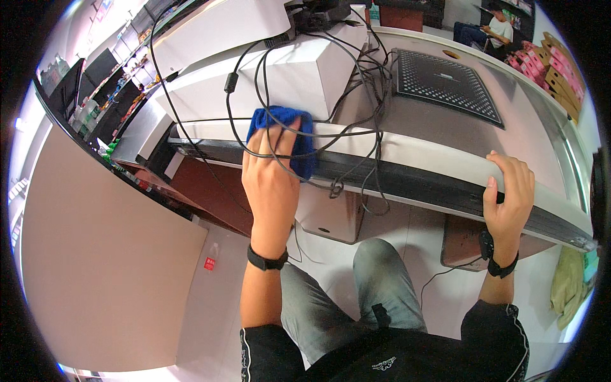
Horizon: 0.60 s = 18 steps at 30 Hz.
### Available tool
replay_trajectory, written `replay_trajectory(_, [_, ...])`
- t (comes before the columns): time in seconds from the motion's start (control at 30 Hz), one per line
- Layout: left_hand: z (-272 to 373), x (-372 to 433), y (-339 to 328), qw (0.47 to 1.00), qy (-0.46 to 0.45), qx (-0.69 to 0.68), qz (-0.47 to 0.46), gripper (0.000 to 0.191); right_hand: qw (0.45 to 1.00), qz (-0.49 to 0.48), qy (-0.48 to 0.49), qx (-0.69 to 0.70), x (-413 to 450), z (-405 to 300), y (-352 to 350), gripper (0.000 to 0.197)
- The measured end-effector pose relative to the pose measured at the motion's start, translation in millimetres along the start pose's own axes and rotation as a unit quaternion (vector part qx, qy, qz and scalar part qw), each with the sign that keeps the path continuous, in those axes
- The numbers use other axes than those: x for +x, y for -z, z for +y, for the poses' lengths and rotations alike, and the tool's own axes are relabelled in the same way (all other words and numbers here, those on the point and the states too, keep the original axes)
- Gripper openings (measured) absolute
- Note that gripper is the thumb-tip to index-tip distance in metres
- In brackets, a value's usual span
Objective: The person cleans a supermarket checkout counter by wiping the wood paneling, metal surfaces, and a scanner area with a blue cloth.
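My left hand [269, 167] presses a folded blue cloth [303, 160] onto the white front edge [343, 138] of a counter. Several loops of black cable [228, 102] cross over the hand and the cloth. Farther right, my right hand [513, 193] rests on the same edge, its fingers on top and its thumb toward the dark strip [410, 179] along the front. Nothing shows in the right hand. Behind the cloth stands a white box-shaped housing [281, 76], and the cables tangle at its right side.
A perforated black panel [446, 86] lies on the counter top. A beige partition [110, 248] stands at left, beside a bottle [211, 256] on the floor. Brown cabinets [468, 241] sit below the counter. Pink cartons [530, 62] and a seated person [499, 31] are in the background.
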<state>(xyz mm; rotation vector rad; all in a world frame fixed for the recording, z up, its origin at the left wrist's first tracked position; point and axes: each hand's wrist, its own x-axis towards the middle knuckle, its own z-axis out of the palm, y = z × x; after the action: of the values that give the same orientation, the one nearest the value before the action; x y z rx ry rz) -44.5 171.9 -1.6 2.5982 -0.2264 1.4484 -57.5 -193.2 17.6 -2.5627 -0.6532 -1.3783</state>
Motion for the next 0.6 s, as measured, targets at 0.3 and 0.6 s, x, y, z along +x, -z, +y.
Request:
replay_trajectory(0.3, [15.4, 0.6, -17.6, 0.995, -0.055, -0.039, 0.070, 0.046, 1.000, 0.004, -0.006, 0.000, -2.0, 1.0, -2.9, 0.027])
replay_trajectory(0.6, [-47.6, 13.1, -12.8, 0.990, 0.062, -0.041, 0.118, 0.039, 1.000, 0.005, 0.003, -0.001, -0.3, 0.7, -0.2, 0.027])
